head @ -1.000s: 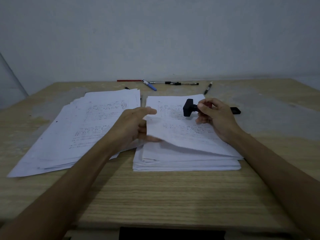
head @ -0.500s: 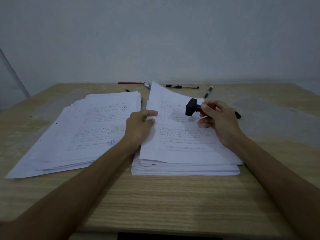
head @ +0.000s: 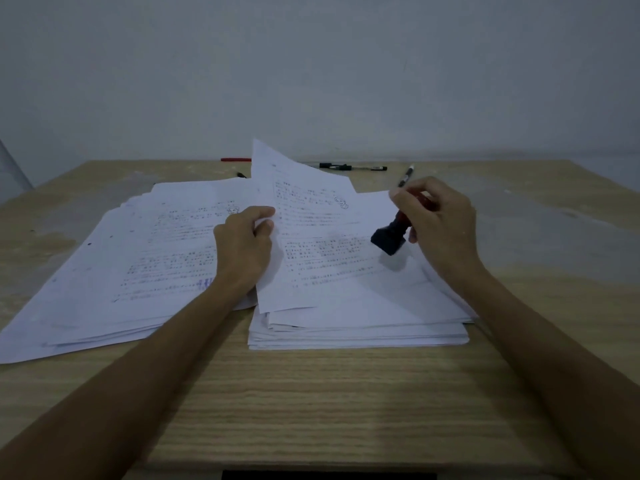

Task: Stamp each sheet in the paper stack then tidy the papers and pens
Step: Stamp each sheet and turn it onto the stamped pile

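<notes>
A neat paper stack [head: 360, 327] lies on the wooden table [head: 311, 403] in front of me. My left hand [head: 244, 247] pinches the left edge of the top sheet [head: 311, 244], which is lifted and tilted up at its far end. My right hand [head: 436, 223] grips a stamp [head: 389, 239] with a red handle and black base, held tilted just above the stack's right part. A looser spread pile of printed sheets [head: 138, 258] lies to the left, its top sheet bearing a blue stamp mark [head: 206, 283].
Several pens lie along the table's far edge: a red pen [head: 236, 159], a black pen [head: 353, 167], and another black pen [head: 406, 174] behind my right hand. A dark pen tip [head: 241, 174] peeks out behind the left pile. A plain wall stands behind.
My left hand has raised the top sheet higher, its far end now standing up. My right hand turned the stamp from level to pointing down-left over the stack.
</notes>
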